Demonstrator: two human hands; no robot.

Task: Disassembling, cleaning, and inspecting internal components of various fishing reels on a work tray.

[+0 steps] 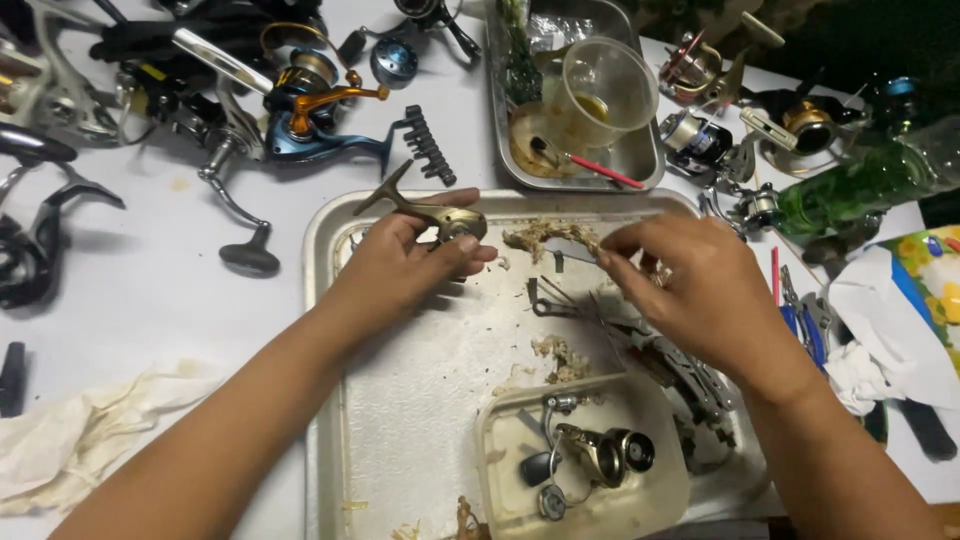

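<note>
**A:** What is the person working on right now?

**B:** Seen from above, two bare hands meet over a shallow metal tray (330,300) on a white worktop (170,300). The left hand (405,262) is closed around a small brass-coloured reel part (440,215) with a flat arm sticking out to the far left. The right hand (690,290) pinches a thin metal tool (570,252), and its tip points left toward the part.

**B:** I judge this to be the cleaning stage: old grease is being picked or scraped off the part. A clump of dirty, fibrous gunk (545,236) lies on the tray between the two hands.

**A:** What does the next move call for?

**B:** Probably a steady left grip while the tool tip closes the small gap to the part. The two are near but apart.

**A:** Where is the part relative to the hands?

**B:** It sits in the left fingertips, at the far edge of the tray, left of the right hand.

**A:** What else is around?

**B:** A cream plastic tub (585,480) at the near side of the tray holds a partly stripped reel body (600,455). A second tray (640,165) farther off holds a clear plastic cup (605,90). Several fishing reels (310,100) lie at the far left, a green bottle (850,185) at the far right, and a stained cloth (90,430) at the near left.
</note>
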